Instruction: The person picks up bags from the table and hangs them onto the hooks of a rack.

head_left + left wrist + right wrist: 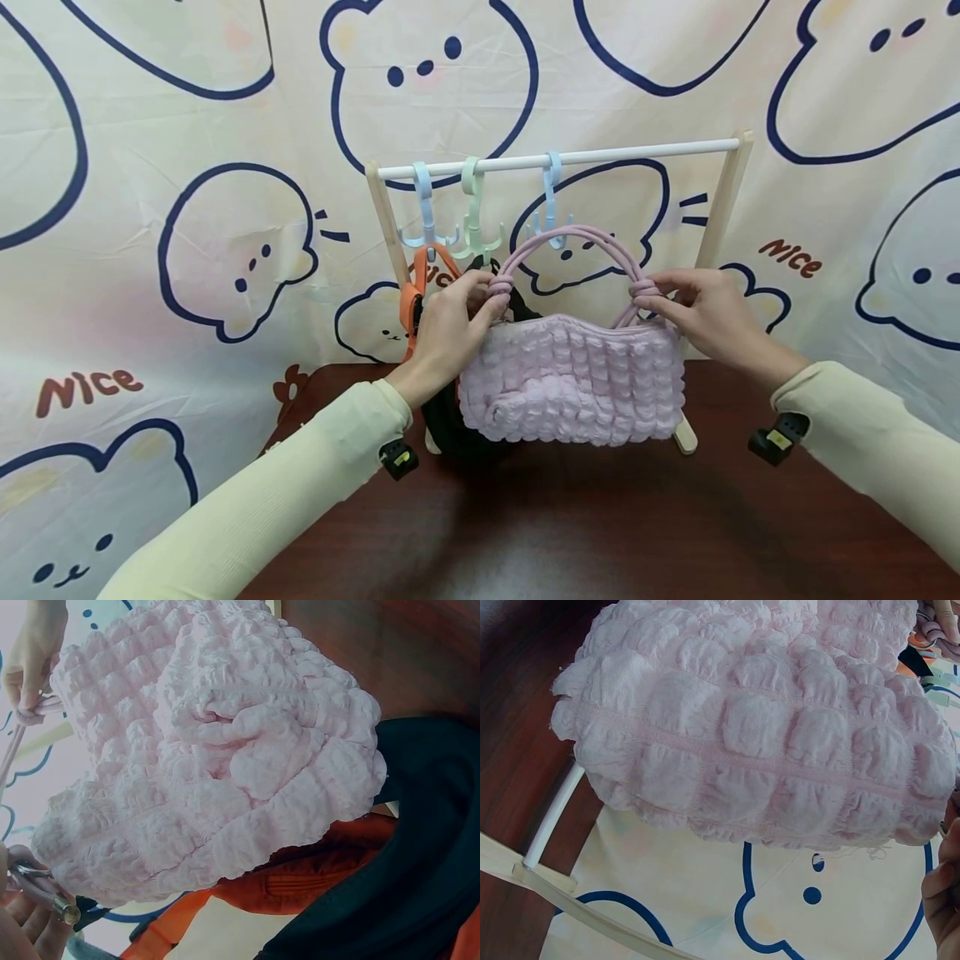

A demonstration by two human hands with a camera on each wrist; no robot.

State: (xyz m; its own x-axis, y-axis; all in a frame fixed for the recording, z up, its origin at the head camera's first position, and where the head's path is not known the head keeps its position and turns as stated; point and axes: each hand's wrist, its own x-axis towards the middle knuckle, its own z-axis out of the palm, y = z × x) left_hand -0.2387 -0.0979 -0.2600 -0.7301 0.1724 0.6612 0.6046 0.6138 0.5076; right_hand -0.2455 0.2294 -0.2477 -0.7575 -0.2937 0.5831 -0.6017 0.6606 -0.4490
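Observation:
Between both hands hangs a pink puffy handbag [573, 383], its two cord handles arching upward over the top. My left hand [453, 321] pinches the knotted base of the handles at the bag's left end. At the other end, my right hand [708, 317] grips the matching handle knot with thumb and fingers. The bag is held up above the table, in front of the rack. Its quilted underside and side fill both wrist views, where the handbag [217, 750] hides much of what lies behind.
A rack with a white rail [645, 152] and wooden legs stands behind the bag. From it hang blue hooks [552, 196] and a green hook [472, 208]. An orange strap [410, 304] and a black bag [453, 429] hang at left. The brown table [585, 525] lies below.

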